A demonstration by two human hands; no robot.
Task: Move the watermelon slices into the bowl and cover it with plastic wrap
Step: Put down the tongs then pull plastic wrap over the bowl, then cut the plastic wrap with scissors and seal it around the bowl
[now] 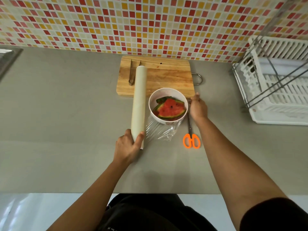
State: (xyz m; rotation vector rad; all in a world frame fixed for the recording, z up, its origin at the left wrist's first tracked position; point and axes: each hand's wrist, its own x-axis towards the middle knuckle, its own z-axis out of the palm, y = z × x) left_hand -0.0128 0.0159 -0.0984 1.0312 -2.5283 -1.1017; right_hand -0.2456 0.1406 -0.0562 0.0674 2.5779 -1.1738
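A white bowl (166,93) stands on the grey counter just in front of the cutting board, with watermelon slices (171,109) lying in it. A long roll of plastic wrap (139,99) lies left of the bowl, its far end on the board. My left hand (127,147) grips the roll's near end. A clear sheet of wrap (160,130) stretches from the roll under and around the bowl's near side. My right hand (197,106) is at the bowl's right rim, fingers pinched on the film's edge there.
A wooden cutting board (166,72) with metal tongs (131,74) lies against the tiled wall. Orange-handled scissors (191,139) lie right of the bowl, partly under my right wrist. A white dish rack (276,80) stands at the right. A sink edge (8,59) shows far left.
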